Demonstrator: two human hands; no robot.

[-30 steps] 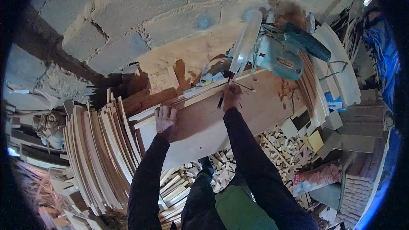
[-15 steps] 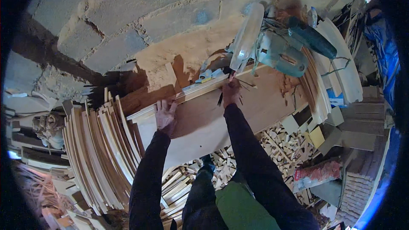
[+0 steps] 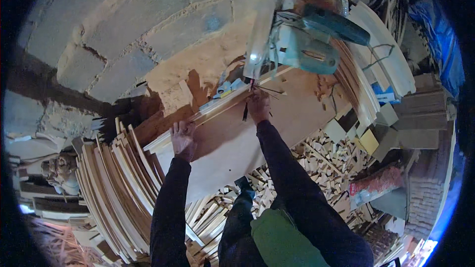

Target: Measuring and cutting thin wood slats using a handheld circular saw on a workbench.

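Observation:
Narrow pale wooden strips (image 3: 210, 112) lie along the far edge of a broad, light board (image 3: 217, 160). My left hand (image 3: 183, 141) is over their left end, its fingers bent across the strips. Farther right, my right hand (image 3: 259, 106) is closed at the strips' edge, just below the saw. Thin dark slivers fan out around it, and a small reddish tip shows at its fingers; what it grips is hidden. Above it stands a greenish power saw (image 3: 316, 49), with a long, cloudy see-through guard (image 3: 261, 39) pointing toward that hand.
Long wooden strips (image 3: 116, 188) are stacked at the left. Small offcuts (image 3: 321, 173) cover the floor beyond the board's near edge. More strips (image 3: 358, 89) and a yellow piece (image 3: 367, 142) lie at the right. A block wall (image 3: 148, 10) rises behind sawdust.
The view has shifted, so the saw sits farther left in the picture. Both hands are still at the strips, in much the same poses.

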